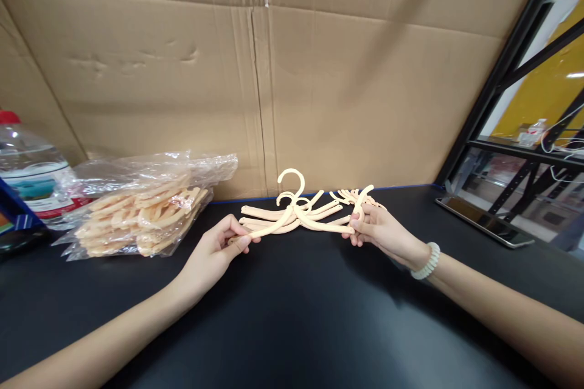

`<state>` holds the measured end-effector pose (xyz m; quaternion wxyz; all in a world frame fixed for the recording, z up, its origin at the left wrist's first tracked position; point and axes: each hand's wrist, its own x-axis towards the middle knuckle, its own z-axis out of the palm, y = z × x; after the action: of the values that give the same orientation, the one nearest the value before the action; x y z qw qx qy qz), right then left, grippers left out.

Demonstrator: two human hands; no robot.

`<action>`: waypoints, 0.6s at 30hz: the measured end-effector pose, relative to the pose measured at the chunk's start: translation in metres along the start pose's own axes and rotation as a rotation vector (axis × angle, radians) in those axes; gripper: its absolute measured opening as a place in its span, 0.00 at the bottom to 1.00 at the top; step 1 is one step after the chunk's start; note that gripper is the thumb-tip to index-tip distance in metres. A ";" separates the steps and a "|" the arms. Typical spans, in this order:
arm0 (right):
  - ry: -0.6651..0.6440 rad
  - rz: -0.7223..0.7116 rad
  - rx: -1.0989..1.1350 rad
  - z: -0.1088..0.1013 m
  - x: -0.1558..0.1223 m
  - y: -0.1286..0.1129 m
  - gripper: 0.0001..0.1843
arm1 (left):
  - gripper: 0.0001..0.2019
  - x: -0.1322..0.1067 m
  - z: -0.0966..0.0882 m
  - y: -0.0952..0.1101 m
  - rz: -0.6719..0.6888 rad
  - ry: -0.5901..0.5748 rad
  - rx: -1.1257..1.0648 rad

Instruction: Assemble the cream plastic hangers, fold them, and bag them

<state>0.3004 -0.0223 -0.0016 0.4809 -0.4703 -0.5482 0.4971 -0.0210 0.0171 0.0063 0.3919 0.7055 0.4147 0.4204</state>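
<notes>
A cream-coloured clothes hanger (294, 208) is held up in front of me, its hook pointing upward. My left hand (223, 242) pinches the tip of its left arm between thumb and fingers. At the tip of the right arm, my right hand (371, 228) is closed, and a curved cream piece (364, 194) rises from its fingers. Whether that piece is joined to the hanger I cannot tell. Just behind lie more cream hangers (255, 214) in a loose stack, partly hidden by the held one. Further cream hooks (349, 196) show behind my right hand.
A clear plastic bag (150, 213) full of cream hanger parts lies on the black table (292, 316) at the left, beside a large red-capped bottle (31, 170). A phone or tablet (483, 222) rests at the right. Cardboard (365, 85) walls the back; a black metal shelf (497, 91) stands right.
</notes>
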 end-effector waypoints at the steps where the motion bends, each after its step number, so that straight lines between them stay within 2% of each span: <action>1: 0.002 0.000 0.000 0.000 0.000 0.000 0.20 | 0.10 0.000 0.000 0.001 -0.002 -0.003 0.007; 7: 0.029 0.028 0.044 0.002 0.000 -0.005 0.20 | 0.13 -0.002 0.003 0.003 -0.010 -0.061 0.054; 14: 0.055 -0.025 0.077 0.007 -0.001 -0.003 0.22 | 0.13 -0.002 0.003 0.009 0.007 -0.166 0.147; 18: 0.056 -0.089 0.092 0.000 0.001 -0.008 0.18 | 0.12 -0.002 0.001 0.007 0.032 -0.178 0.170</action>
<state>0.3002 -0.0220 0.0061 0.5386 -0.4367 -0.5316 0.4865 -0.0185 0.0131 0.0113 0.3591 0.7772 0.4011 0.3256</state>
